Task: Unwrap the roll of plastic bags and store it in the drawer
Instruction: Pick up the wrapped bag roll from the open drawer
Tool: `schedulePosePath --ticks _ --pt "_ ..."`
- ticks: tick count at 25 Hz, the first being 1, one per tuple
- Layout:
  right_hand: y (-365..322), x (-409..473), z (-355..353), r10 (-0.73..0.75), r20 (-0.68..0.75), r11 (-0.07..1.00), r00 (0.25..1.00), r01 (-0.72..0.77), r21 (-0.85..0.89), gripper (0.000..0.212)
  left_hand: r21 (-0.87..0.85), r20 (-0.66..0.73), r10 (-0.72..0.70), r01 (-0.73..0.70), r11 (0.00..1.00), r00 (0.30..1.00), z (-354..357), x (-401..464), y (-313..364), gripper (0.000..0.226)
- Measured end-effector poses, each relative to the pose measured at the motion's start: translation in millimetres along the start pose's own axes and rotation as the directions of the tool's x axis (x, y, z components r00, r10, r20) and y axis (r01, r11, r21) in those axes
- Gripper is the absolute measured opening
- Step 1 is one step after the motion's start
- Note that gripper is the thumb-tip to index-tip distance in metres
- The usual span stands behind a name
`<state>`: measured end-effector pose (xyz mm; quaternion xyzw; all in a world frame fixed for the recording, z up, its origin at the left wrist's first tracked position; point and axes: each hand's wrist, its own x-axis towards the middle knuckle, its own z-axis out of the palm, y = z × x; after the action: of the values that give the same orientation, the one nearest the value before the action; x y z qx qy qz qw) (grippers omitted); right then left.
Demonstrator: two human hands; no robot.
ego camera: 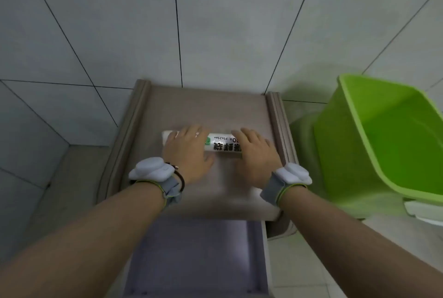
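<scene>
A white roll of plastic bags [221,144] with black printed characters lies crosswise on the brown top of a small drawer cabinet [203,108]. My left hand [188,151] covers the roll's left end, fingers laid over it. My right hand [255,151] rests on its right end in the same way. Only the middle of the roll and a bit of its left tip show between and beside the hands. Below the cabinet top, a grey drawer [196,257] stands pulled open toward me, and I see nothing inside it.
A bright green plastic bin [383,144] stands close to the cabinet's right side, with a white object [424,210] at its lower right. A tiled wall rises behind the cabinet and tiled floor lies on both sides.
</scene>
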<state>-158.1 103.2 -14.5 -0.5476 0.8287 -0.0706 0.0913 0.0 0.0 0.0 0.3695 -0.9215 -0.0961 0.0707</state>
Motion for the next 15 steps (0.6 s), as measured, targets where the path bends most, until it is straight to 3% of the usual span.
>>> schedulePosePath --ticks 6,15 --pt "4.3 23.2 11.6 -0.056 0.006 0.993 0.998 0.056 -0.102 0.058 0.073 0.025 0.033 -0.035 0.997 0.999 26.1 20.4 -10.3 0.065" --pt "-4.4 3.1 14.2 -0.022 -0.018 0.999 1.0 0.021 -0.047 0.04 0.191 0.046 0.022 -0.031 0.981 0.999 34.4 8.0 -5.1 0.06"
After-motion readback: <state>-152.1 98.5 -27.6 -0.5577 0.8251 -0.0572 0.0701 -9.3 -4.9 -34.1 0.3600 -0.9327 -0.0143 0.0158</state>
